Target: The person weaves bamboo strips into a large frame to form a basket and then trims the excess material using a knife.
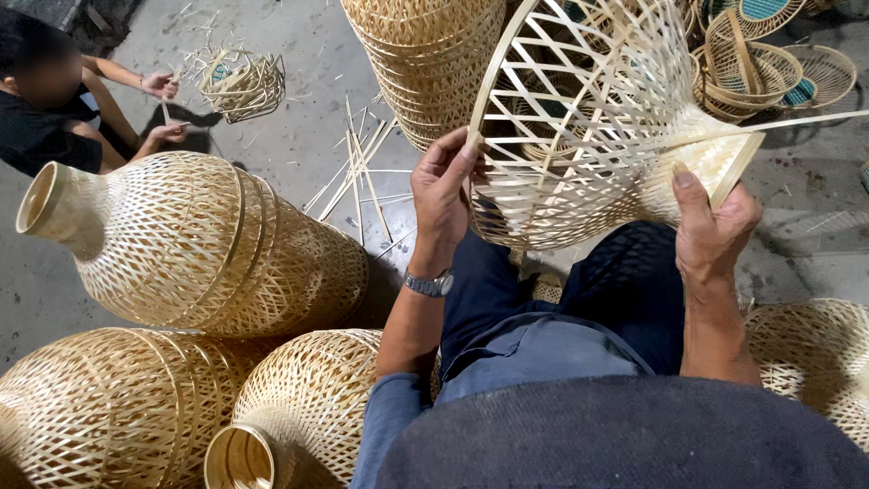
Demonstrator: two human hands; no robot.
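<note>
I hold an open-weave bamboo lampshade (588, 118) over my lap, its wide rim to the left and its narrow neck to the right. My left hand (441, 195) grips the wide rim, a watch on its wrist. My right hand (711, 226) is closed on the neck end, where loose bamboo strips (797, 122) stick out to the right. My dark blue trousers show beneath the shade.
Finished woven shades lie at left (195, 240), lower left (109, 407) and lower middle (308, 407), another at right (815, 358). A stack of shades (425, 63) stands behind. Loose strips (358, 177) litter the floor. Another person (54, 109) weaves a small basket (240, 86) at top left. Baskets (769, 63) sit top right.
</note>
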